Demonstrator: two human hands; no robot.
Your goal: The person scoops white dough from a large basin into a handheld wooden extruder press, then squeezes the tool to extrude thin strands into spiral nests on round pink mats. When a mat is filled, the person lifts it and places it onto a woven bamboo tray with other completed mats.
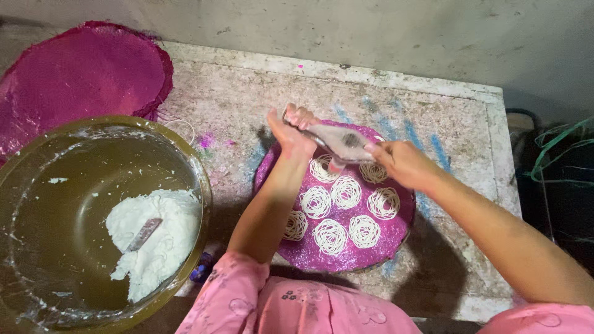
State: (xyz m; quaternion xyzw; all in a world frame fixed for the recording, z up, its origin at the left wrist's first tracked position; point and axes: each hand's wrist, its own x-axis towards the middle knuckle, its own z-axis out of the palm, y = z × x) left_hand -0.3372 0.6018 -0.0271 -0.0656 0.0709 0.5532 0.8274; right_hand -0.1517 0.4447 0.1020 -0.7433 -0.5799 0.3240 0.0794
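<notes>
A round magenta mat [377, 247] lies on the table, covered with several white spiral noodle nests [345, 192]. Above its far edge I hold a metal noodle press [340, 143] with both hands. My left hand [292, 131] grips the press's left handle. On the right handle my right hand [401, 162] is closed. A thin strand of white dough hangs from the press toward the mat.
A large brass-coloured bowl [185, 154] at the left holds white dough [154, 241] with a spoon stuck in it. A stack of magenta mats [80, 74] lies at the back left. The worn stone table [458, 117] ends at the right, beside dark clutter and green cord [557, 148].
</notes>
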